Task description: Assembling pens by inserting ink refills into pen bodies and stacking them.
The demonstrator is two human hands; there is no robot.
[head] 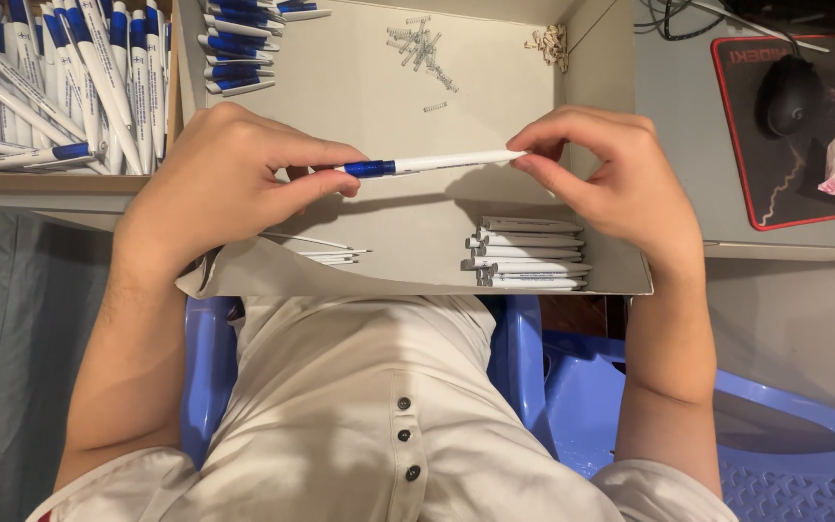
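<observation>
**Pen held level over cardboard tray**

Both hands held one white pen (427,162) w/ blue grip section above the cardboard tray (359,87). Left hand (219,184) pinched the blue end; right hand (611,174) pinched the white tip end w/ thumb & forefinger. White barrels (529,253) lay stacked at tray's near right. Springs (419,43) sat at tray's far side. Finished pens (60,77) were piled left of the tray.

One pen (427,163) being held over the cardboard tray (379,87), two hands showing, left hand (219,184) and right hand (616,179), about seven white barrels (529,253) lying stacked at the tray's near right, one computer mouse (790,95) sitting right of the tray, finished pens (60,77) left of the tray too many to count.
</observation>
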